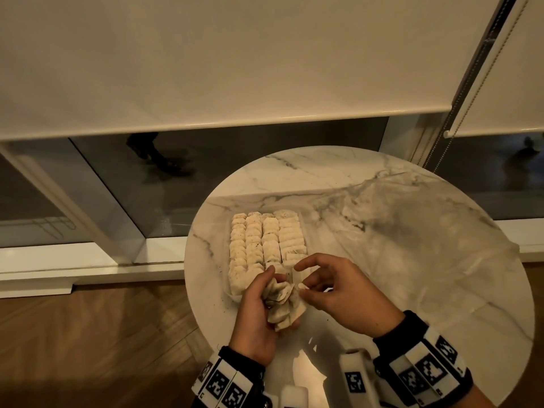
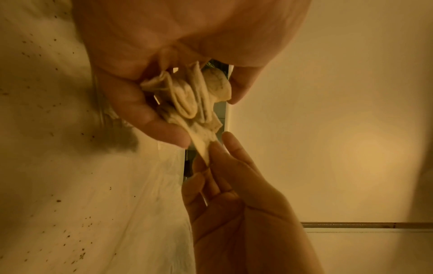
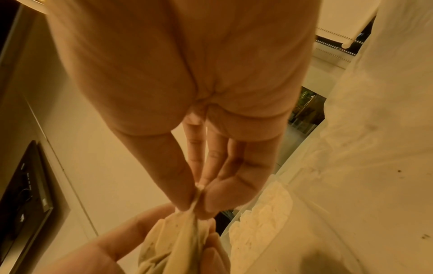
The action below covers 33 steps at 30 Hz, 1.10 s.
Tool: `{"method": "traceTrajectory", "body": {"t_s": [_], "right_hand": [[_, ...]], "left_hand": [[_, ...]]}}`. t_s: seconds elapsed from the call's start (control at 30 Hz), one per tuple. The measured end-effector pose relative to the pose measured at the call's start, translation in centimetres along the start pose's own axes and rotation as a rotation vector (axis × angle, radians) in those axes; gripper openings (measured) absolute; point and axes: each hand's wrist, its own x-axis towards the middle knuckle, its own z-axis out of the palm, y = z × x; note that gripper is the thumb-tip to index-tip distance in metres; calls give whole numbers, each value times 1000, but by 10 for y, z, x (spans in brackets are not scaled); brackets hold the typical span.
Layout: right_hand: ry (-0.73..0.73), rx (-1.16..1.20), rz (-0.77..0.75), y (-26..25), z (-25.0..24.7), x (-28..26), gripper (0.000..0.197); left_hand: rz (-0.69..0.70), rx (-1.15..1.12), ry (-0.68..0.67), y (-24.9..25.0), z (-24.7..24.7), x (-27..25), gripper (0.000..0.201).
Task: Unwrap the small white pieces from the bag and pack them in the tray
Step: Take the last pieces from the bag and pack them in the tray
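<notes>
My left hand (image 1: 265, 290) grips a crumpled bunch of small white pieces (image 1: 282, 304) over the near end of the tray. My right hand (image 1: 303, 285) pinches the edge of one piece between thumb and fingers, shown close up in the left wrist view (image 2: 201, 142) and the right wrist view (image 3: 196, 202). That piece is still part of the bunch (image 3: 178, 239). The clear tray (image 1: 229, 254) lies on the round table, and several rows of white pieces (image 1: 265, 240) fill it. The near end of the tray is hidden behind my hands.
A crumpled clear plastic bag (image 1: 412, 231) lies spread over the right half of the marble table (image 1: 294, 178). Dark crumbs (image 2: 46, 103) dot the tabletop by the tray. The table's left edge (image 1: 188, 260) drops to the wood floor; a window with a lowered blind (image 1: 235, 83) stands behind.
</notes>
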Motion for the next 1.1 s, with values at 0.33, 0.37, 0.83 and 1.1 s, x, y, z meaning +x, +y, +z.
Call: {"method": "traceTrajectory", "body": {"t_s": [0.33,0.37,0.83,1.1], "right_hand": [[68,196,18,-5,-10,-3,18],[77,208,16,-3,-11,-2,18],[16,-190,-6,-12,-7,60,13],[-343,-485,160,-22,7,100,28]], "left_hand": [[-12,-21,56,3,-9,2,30],[-7,-25,57,4,-11,2,28],[115,-37,158,22,-38,6,19],[122,-3,168,21,-43,7,21]]}}
